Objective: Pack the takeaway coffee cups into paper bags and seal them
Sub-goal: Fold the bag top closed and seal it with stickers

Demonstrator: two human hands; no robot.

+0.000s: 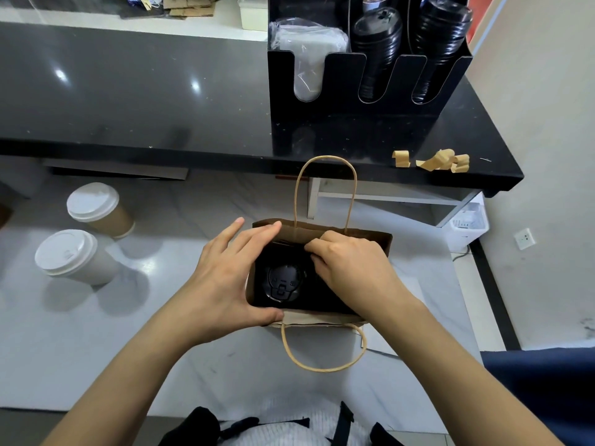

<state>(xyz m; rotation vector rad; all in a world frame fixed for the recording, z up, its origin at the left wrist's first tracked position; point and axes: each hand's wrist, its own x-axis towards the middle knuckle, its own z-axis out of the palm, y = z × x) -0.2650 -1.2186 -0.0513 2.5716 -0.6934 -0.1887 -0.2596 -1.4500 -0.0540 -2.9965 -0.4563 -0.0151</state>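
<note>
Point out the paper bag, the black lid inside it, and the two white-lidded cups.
paper bag (pixel 367 237), head view, far wall
black lid (pixel 283 282), head view, top centre
brown cup (pixel 92 202), head view, white lid
white cup (pixel 65 251), head view, white lid

We can read no text, label, brand or number anywhere. The black lid (pixel 282 282) of the cup inside the brown paper bag (pixel 354 237), at the centre of the frame, carries raised marks, but they are too small and blurred for us to make out. The two white-lidded cups (pixel 79 257) at the left and the black lid organiser (pixel 354 123) at the upper right show us no print.
</note>
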